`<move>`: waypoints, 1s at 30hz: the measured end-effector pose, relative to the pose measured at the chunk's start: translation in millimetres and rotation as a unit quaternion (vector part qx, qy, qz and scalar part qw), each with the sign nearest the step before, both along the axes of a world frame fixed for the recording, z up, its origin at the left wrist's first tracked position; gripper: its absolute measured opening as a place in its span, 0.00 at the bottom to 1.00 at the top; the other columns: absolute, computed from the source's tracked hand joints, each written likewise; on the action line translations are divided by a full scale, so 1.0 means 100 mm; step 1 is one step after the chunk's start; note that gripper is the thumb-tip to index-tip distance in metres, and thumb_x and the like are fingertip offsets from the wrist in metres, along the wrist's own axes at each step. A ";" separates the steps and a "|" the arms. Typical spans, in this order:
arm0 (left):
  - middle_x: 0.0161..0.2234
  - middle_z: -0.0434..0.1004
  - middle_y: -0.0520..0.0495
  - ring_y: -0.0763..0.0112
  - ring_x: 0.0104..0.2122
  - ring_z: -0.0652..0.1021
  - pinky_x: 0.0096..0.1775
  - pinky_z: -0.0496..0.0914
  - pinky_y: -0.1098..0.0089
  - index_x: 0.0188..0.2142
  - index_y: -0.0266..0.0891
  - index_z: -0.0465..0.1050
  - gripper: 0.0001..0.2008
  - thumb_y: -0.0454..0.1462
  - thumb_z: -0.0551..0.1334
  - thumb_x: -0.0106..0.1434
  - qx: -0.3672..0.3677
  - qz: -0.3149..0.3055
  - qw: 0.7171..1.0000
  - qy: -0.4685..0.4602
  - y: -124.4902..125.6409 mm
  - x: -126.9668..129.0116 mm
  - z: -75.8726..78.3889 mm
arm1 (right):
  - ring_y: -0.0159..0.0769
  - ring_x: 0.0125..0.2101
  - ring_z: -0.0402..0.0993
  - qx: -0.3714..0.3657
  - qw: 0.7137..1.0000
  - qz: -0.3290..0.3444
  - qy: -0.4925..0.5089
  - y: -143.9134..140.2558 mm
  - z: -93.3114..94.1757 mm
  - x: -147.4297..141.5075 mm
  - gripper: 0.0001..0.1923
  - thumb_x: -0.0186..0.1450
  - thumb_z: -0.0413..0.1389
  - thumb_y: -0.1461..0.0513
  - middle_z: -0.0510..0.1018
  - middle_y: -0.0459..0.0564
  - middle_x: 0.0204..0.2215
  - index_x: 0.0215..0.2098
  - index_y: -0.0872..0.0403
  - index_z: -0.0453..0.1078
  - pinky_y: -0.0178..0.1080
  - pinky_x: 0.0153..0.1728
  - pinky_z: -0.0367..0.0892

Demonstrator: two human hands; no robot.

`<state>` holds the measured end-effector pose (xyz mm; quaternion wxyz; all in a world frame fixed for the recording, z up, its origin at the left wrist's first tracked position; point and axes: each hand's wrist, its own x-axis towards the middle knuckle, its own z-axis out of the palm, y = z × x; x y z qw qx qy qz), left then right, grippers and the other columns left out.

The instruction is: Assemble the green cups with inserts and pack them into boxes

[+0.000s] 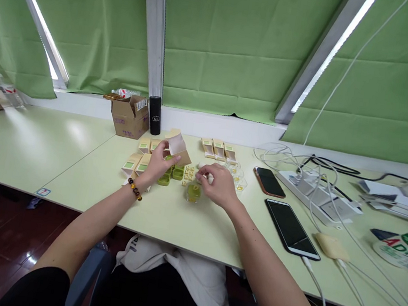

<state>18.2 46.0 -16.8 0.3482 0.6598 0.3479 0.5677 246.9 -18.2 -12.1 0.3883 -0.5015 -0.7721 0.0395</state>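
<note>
Your left hand [157, 164], at frame centre, pinches a small beige carton [178, 147] by its open flap, lifted just above the green trays [172, 174] on the table [74, 155]. Just right of it, your right hand [218, 186] closes its fingertips on a small white piece [208, 177], beside a round clear cup of green [193, 192]. Further right lie two phones [290, 228], well apart from your hands.

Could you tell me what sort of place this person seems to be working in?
Probably an office or workroom. A long pale desk runs under windows with green blinds; a power strip with cables and two phones lie there, beside small product boxes.
</note>
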 end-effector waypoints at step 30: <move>0.58 0.76 0.37 0.41 0.62 0.71 0.64 0.64 0.43 0.61 0.43 0.67 0.42 0.48 0.79 0.52 0.005 -0.019 0.934 0.358 -0.62 -0.08 -0.21 | 0.43 0.37 0.77 0.066 0.985 0.060 0.148 0.01 0.21 0.29 0.20 0.64 0.66 0.45 0.85 0.53 0.40 0.43 0.51 0.81 0.46 0.38 0.69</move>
